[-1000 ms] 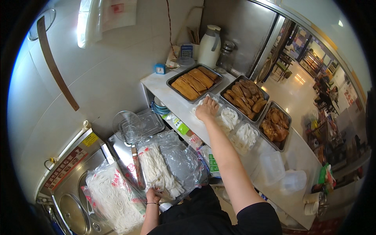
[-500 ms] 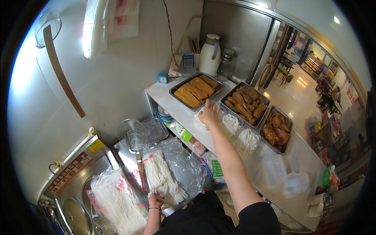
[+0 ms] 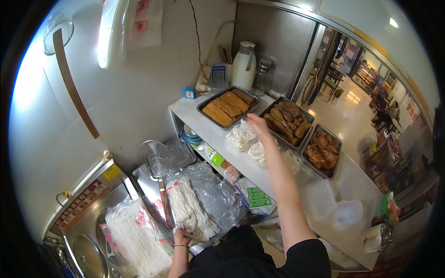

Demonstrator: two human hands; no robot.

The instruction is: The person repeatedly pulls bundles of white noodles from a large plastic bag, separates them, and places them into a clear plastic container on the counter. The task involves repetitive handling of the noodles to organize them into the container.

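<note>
Low in front of me, my left hand [image 3: 181, 237] is closed on the near edge of an opened clear plastic bag, beside a bundle of white noodles [image 3: 189, 204]. My right arm reaches far across the counter. My right hand [image 3: 259, 127] hovers above clear containers of white noodles, its fingers stretched and somewhat blurred, with nothing visible in them. One noodle container [image 3: 241, 135] stands just left of that hand. A second noodle container [image 3: 257, 153] lies below the wrist, and a third [image 3: 292, 162] is partly behind the forearm.
Along the counter [image 3: 208, 132] stand trays of brown slabs [image 3: 228, 108], brown pieces [image 3: 288, 121] and darker braised food [image 3: 323, 153]. Empty clear containers [image 3: 320, 200] sit at right. A bag of noodles [image 3: 136, 236] rests over the sink at left. A wire strainer [image 3: 155, 158] lies behind the noodles.
My right hand has lifted out of the leftmost noodle container and shifted right, uncovering the noodles there. My left hand stays at the bag. The view has shifted slightly.
</note>
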